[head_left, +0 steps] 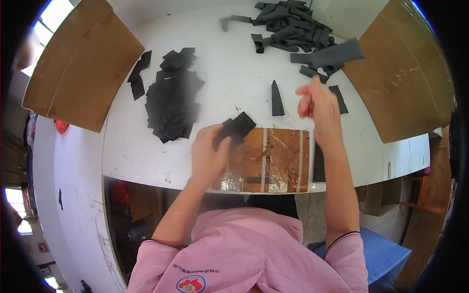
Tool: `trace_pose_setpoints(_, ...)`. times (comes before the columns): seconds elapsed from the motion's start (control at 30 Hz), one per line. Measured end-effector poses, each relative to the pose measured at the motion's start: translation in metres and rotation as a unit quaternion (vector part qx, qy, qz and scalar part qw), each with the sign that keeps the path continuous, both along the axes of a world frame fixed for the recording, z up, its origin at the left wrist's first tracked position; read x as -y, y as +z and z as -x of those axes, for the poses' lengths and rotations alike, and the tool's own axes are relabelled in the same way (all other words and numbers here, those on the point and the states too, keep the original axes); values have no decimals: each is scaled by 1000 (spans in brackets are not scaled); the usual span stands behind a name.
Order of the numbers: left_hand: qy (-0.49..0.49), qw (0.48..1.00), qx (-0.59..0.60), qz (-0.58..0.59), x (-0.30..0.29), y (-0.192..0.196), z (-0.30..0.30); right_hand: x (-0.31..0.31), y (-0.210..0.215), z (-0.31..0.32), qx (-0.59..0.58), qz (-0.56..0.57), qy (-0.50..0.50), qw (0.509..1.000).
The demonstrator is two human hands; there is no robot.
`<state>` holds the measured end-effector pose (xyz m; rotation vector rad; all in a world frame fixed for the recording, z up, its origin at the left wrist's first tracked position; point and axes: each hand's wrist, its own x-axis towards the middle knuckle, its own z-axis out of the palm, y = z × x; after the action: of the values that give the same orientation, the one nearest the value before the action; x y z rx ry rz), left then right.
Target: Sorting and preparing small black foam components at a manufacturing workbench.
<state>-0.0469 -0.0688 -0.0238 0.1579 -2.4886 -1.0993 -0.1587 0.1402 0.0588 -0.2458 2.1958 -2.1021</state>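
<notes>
My left hand is closed on a small stack of flat black fabric pieces, just above the left part of a taped brown board. Farther right, my right hand is raised over the table with its fingers apart and nothing visible in them, slightly blurred. Beyond its fingertips a dark grey fabric tube appears smeared by motion, apart from the hand. Between my hands a narrow, pointed black piece lies on the white table. Another black piece lies beside my right wrist.
A large pile of flat black pieces spreads on the left. At the far right is a heap of grey tubes. Cardboard flaps stand on both sides. A black flat object lies beneath my right forearm.
</notes>
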Motion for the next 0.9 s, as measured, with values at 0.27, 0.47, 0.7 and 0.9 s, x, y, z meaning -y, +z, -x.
trace_pose_setpoints(0.27,-52,942,171,285,-20,-25,14,-5,-74,-121,110,-50,57,991)
trace_pose_setpoints(0.47,-25,974,-11,224,1,-25,11,13,-82,-141,148,-72,149,975)
trace_pose_setpoints(0.7,-152,757,310,-554,16,49,-28,58,-68,-129,363,253,145,885)
trace_pose_setpoints(0.9,-82,803,284,-518,-4,52,-59,68,-71,-124,379,403,127,823)
